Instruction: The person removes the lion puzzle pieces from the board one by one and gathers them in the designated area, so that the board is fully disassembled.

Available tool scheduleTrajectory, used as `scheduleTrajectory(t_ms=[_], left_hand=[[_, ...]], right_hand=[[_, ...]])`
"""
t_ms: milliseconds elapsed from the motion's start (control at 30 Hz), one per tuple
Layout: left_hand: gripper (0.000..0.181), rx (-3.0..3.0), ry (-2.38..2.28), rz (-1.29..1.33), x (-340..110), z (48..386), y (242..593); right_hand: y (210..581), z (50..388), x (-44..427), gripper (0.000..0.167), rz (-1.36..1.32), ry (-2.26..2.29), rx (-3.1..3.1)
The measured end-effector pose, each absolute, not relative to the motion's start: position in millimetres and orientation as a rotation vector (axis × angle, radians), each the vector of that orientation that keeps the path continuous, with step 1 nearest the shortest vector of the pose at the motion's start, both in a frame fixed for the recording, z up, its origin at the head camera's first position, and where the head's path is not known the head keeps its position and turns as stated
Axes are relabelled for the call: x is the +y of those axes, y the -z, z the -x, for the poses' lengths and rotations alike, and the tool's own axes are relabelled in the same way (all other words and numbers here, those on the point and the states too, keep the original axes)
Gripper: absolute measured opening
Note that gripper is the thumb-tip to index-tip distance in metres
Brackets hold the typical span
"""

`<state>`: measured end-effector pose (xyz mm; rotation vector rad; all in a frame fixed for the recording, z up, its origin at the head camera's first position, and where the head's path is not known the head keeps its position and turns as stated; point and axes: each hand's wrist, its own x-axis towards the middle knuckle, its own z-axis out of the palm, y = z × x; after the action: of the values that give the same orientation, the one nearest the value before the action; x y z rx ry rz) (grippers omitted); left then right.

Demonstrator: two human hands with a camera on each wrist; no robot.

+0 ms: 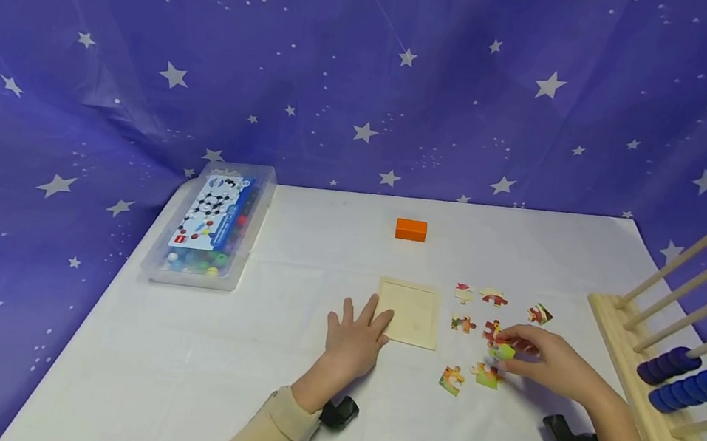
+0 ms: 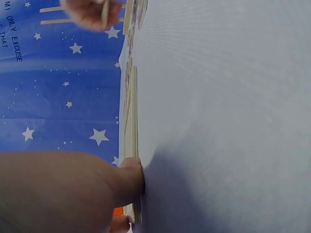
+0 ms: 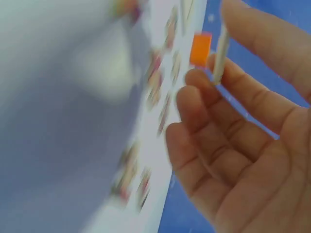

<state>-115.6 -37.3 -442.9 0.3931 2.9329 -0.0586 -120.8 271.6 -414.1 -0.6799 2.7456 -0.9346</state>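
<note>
My left hand (image 1: 353, 340) lies with its fingers spread, index and thumb touching the left edge of a shallow square wooden puzzle tray (image 1: 411, 314). The left wrist view shows the thumb (image 2: 130, 182) against the tray's rim (image 2: 135, 121). Over the loose pieces, my right hand (image 1: 549, 362) pinches a yellow-green puzzle piece (image 1: 501, 352) between thumb and fingers. That piece (image 3: 221, 56) appears edge-on in the right wrist view, raised off the table. Several jigsaw pieces lie apart to the right of the tray, among them a green-edged piece (image 1: 487, 376) and a corner-like piece (image 1: 540, 314).
An orange block (image 1: 411, 230) sits behind the tray. At the far left is a clear plastic case (image 1: 212, 224) of coloured beads. A wooden peg rack (image 1: 657, 409) with blue and purple rings stands along the right side, near my right forearm.
</note>
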Motion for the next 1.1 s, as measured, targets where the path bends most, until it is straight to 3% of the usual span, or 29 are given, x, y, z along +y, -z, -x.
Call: scheduleTrajectory(t_ms=[400, 1100], left_hand=[[0.047, 2.937, 0.041, -0.394, -42, 114, 443], [0.047, 2.928, -0.037, -0.406, -46, 119, 445]], right_hand=[[433, 88, 307, 0.039, 0.385, 0.87, 2.779], [436, 93, 300, 0.035, 0.498, 0.864, 2.771]])
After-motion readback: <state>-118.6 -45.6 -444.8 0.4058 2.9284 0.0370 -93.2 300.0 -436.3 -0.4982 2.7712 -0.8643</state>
